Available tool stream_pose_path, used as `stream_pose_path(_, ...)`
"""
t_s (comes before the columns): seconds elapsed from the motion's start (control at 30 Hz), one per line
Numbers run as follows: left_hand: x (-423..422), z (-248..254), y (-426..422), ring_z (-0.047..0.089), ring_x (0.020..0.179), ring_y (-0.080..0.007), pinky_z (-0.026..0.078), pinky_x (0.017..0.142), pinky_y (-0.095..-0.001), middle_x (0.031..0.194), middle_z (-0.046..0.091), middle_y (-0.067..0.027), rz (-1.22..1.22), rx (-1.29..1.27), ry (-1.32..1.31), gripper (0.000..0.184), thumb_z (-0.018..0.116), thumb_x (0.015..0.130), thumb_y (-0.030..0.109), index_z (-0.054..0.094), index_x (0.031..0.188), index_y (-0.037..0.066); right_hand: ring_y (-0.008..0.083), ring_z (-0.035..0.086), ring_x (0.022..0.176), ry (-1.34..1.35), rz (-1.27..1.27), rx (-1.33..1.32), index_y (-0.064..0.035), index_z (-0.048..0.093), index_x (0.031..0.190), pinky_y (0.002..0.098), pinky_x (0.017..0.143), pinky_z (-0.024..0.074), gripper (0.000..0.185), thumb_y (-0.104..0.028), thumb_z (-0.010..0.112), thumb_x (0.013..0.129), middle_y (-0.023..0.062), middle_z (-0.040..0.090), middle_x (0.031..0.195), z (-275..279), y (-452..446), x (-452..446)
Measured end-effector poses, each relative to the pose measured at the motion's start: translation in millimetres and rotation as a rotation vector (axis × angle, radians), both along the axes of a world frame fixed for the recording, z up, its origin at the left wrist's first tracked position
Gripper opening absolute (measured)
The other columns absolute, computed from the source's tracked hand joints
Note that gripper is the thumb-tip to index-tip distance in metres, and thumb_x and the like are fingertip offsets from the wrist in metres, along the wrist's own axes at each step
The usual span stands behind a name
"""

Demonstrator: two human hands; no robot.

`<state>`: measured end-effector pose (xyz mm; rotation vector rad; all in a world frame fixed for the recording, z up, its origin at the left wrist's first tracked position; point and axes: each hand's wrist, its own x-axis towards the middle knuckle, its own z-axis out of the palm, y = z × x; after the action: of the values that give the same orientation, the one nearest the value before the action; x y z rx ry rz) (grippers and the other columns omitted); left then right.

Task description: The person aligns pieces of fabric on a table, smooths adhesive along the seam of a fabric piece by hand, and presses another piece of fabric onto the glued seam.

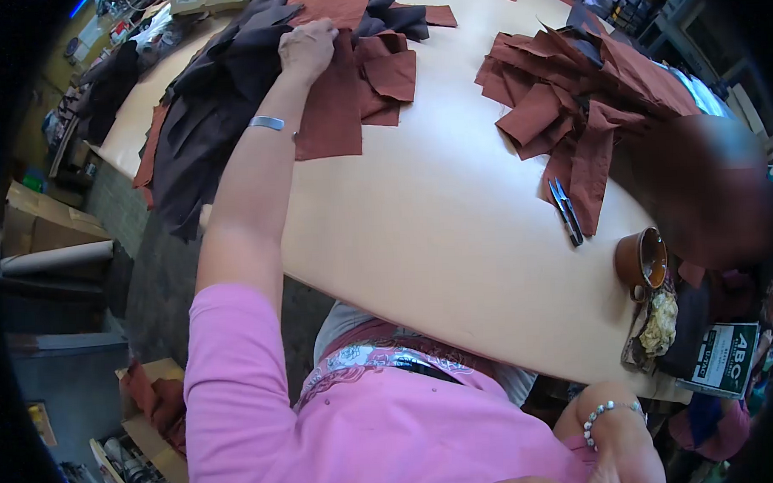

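My left hand (307, 50) reaches across the table to a heap of cut cloth. Its fingers are bent down onto a rust-brown fabric piece (329, 116), gripping near its upper part. Beside it, dark grey fabric pieces (216, 120) hang over the table's left edge. More brown pieces (386, 71) lie folded just right of the hand. My right hand (626, 465) is bent back toward my body at the bottom edge, below a beaded bracelet (612, 414). Its fingers do not show. A small skin-coloured tip behind my left forearm is unclear.
On the pale table (420, 232) lie a second brown cloth heap (585, 90) and thread snips (566, 211). A brown cup (641, 260) stands near the right edge. Another person (700, 188) is blurred at the right. Cardboard boxes (159, 420) stand at lower left.
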<state>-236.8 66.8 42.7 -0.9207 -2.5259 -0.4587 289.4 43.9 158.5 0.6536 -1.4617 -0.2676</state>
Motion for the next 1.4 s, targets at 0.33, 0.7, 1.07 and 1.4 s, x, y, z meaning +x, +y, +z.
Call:
stream_pose_path(0.33, -28.2, 23.1, 5.4, 0.059, 0.084, -0.0161, 0.046, 0.074, -0.0296, 0.093, 0.065, -0.0058, -0.824, 1.038, -0.712, 0.015, 0.056, 0.088, 0.018, 0.063, 0.094, 0.006, 0.0306, 0.053, 0.102, -0.697, -0.319, -0.522, -0.0027, 0.053, 0.11, 0.0407, 0.086, 0.0438, 0.032, -0.004, 0.058, 0.078, 0.0136, 0.054, 0.113, -81.8, 83.1, -52.5)
stream_pose_path(0.7, 185.8, 9.7, -105.5, 0.06, 0.083, -0.0268, 0.046, 0.078, -0.0321, 0.091, 0.064, -0.0128, -0.918, 0.003, -0.546, 0.019, 0.056, 0.088, 0.017, 0.062, 0.098, 0.001, 0.0342, 0.047, 0.118, -1.034, -0.163, -1.236, -0.0117, 0.032, 0.138, 0.0394, 0.095, 0.0423, 0.082, 0.005, 0.07, 0.067, 0.0131, 0.023, 0.148, -158.3, 112.0, -100.1)
stream_pose_path(1.07, 227.9, 18.1, -120.3, 0.048, 0.117, -0.0286, 0.036, 0.1, -0.0407, 0.121, 0.054, -0.0097, -0.915, -0.258, -0.416, 0.038, 0.06, 0.076, 0.002, 0.057, 0.114, 0.008, 0.0304, 0.056, 0.091, -1.108, -0.427, -0.689, -0.0039, 0.045, 0.125, 0.0383, 0.077, 0.0461, 0.047, 0.0, 0.052, 0.079, 0.012, 0.058, 0.104, -163.6, 113.8, -119.8)
stream_pose_path(1.4, 196.1, -28.1, -139.6, 0.047, 0.12, -0.0276, 0.037, 0.1, -0.0353, 0.129, 0.051, -0.0085, -0.829, 0.074, -0.603, 0.033, 0.052, 0.077, -0.007, 0.06, 0.107, 0.004, 0.0299, 0.055, 0.084, -1.023, -0.468, -0.679, -0.0051, 0.047, 0.118, 0.039, 0.072, 0.0457, 0.043, 0.004, 0.051, 0.076, 0.0112, 0.055, 0.089, -176.5, 131.0, -151.3)
